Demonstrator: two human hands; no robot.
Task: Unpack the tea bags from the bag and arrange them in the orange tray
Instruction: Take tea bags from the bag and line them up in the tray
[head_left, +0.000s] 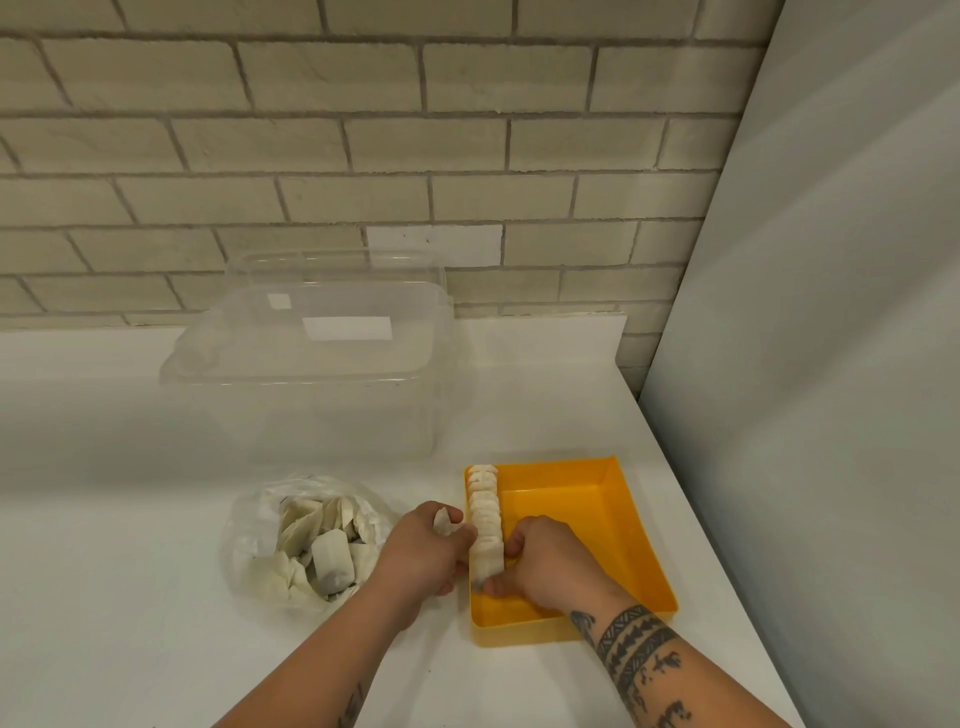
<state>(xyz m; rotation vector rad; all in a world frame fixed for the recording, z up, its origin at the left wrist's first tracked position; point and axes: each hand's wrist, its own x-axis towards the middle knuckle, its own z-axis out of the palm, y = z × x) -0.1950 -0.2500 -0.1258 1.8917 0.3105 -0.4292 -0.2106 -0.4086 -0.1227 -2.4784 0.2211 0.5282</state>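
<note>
The right hand (540, 566) clamps the near end of the row of tea bags (484, 512) standing along the left wall of the orange tray (644, 551), likely to stop it toppling, while the left hand (428, 553) pinches a spare tea bag (445, 521) beside the bag (306, 540).

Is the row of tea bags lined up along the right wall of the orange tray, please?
No, the row of tea bags stands along the left wall of the orange tray.
</note>
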